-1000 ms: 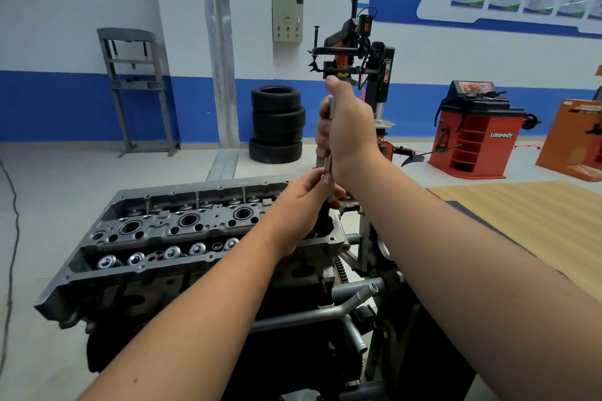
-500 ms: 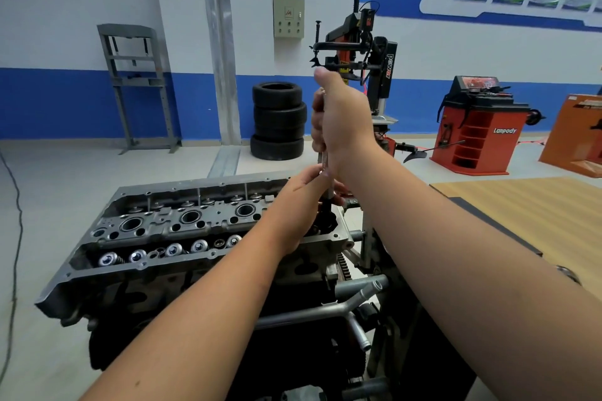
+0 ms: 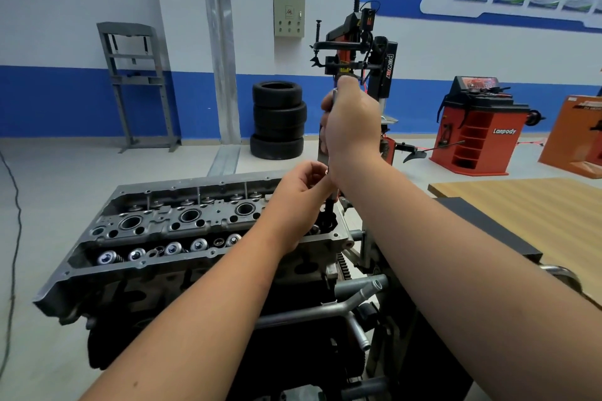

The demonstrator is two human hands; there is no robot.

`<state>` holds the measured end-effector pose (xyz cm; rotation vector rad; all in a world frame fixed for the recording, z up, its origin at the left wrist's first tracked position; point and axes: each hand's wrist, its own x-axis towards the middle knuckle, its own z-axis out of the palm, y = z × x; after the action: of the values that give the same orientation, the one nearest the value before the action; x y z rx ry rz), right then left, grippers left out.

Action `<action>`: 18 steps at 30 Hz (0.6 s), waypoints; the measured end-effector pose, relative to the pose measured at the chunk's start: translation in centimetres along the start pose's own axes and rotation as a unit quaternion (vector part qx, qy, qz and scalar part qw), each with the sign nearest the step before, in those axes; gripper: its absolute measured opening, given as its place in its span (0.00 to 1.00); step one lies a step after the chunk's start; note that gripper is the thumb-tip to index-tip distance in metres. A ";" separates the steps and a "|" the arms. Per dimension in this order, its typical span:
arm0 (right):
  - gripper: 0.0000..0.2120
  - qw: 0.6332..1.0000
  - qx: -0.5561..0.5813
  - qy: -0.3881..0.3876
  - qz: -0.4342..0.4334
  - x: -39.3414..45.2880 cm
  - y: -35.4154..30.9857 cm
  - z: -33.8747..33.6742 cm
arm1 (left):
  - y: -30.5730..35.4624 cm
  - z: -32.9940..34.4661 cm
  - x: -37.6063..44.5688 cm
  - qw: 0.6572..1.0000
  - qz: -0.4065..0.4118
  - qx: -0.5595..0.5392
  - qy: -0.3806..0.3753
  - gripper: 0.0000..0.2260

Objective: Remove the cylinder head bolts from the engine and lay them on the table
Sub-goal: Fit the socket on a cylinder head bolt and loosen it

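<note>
The grey cylinder head sits on the engine on a stand in front of me, with round bores and valve springs showing. My right hand is closed around a slim metal tool that stands upright over the head's right end. My left hand pinches the tool's lower shaft just above the head. The tool's dark tip goes down into a hole at the head's right end. No bolt is visible; my hands hide the hole.
A wooden table with a black mat lies to the right. Behind stand a stack of tyres, a tyre changer, a red wheel balancer and a grey press frame. Metal pipes jut from the engine's right side.
Both hands stay on the upright tool at the head's right end. My left fingers have shifted slightly up the shaft; the view has drifted a little.
</note>
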<state>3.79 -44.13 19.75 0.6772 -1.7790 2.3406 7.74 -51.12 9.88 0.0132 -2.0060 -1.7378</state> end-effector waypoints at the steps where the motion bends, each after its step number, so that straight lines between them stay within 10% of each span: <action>1: 0.25 1.000 0.017 -0.016 0.017 0.2 0.0 -0.1 | 0.3 0.0 -0.1 1.000 -0.005 -0.004 -0.011 0.07; 11: 0.17 0.984 0.094 -0.139 0.055 0.9 0.4 -1.7 | 0.5 0.0 -0.4 1.000 -0.022 0.004 -0.022 0.13; 18: 0.12 0.988 0.032 -0.128 -0.082 -0.7 3.4 -2.6 | 0.9 0.2 -0.5 1.000 -0.011 -0.015 0.001 0.11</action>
<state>2.47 -42.60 15.93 1.1352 -1.6706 2.2947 8.34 -50.59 10.54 0.0279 -1.9859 -1.7799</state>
